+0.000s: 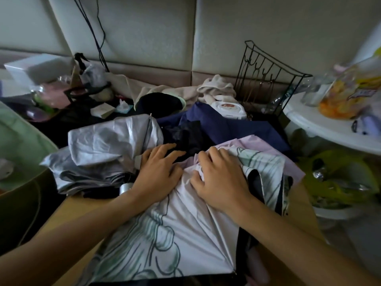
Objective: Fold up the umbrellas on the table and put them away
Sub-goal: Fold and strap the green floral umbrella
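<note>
At the far left of the wooden surface (82,205) a clear container (51,96) holds pink and green items too blurred to name, and a white box (33,68) stands behind it. At the far right, a clear jar (340,93) of orange and yellow contents sits on a white round shelf (321,122), and below that a yellow-green bag (338,180) lies open with something shiny inside. A black wire rack (268,77) stands at the back, just beside a white lidded tub (228,109). In the middle lie 3 umbrellas, crowded together and touching: a silver umbrella (107,149), crumpled and partly collapsed, on the left; a navy umbrella (222,124) spread behind; and a white printed umbrella (175,228) with green line drawings nearest the person, its canopy spread across the surface's near edge and reaching under both forearms. The left hand (158,172) rests on the white printed umbrella beside the silver one, its fingers loosely spread and reaching forward onto dark fabric (185,137); whether it grips anything cannot be told. The right hand (222,178) lies just beside it, fingers curled, bunching the canopy cloth near its top, where a lilac fold (268,147) shows behind the knuckles.
</note>
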Action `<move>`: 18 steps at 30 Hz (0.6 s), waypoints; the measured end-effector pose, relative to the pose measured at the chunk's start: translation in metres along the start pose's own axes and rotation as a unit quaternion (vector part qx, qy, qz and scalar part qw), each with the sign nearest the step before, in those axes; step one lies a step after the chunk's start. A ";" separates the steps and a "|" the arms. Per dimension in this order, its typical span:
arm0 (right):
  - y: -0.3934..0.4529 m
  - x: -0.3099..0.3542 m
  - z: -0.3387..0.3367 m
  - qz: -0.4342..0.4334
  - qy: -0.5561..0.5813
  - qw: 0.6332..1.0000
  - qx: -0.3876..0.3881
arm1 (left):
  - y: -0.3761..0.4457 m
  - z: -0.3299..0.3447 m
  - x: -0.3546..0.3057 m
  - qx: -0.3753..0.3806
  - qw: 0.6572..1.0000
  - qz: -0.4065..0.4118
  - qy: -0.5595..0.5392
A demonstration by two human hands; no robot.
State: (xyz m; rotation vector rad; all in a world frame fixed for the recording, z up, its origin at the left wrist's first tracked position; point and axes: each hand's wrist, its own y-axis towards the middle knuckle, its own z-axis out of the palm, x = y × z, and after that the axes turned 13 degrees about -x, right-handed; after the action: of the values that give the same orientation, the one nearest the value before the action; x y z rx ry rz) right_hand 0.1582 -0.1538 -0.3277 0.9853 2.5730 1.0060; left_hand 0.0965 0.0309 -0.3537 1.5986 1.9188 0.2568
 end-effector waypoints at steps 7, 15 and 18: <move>-0.009 0.009 -0.001 -0.001 -0.009 1.000 -0.025 | -0.005 -0.004 -0.001 0.002 1.000 -0.017 -0.013; -0.010 0.012 -0.004 0.017 -0.020 1.000 0.018 | -0.007 -0.008 -0.001 0.020 1.000 -0.020 0.013; -0.007 0.020 -0.024 0.046 -0.010 0.997 0.061 | -0.014 -0.022 -0.010 0.020 0.998 -0.010 0.061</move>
State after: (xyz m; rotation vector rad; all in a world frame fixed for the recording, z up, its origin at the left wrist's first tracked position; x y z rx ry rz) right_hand 0.1300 -0.1573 -0.3139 1.1484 2.6201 0.8655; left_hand 0.0734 0.0230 -0.3402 1.6222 2.0424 0.3150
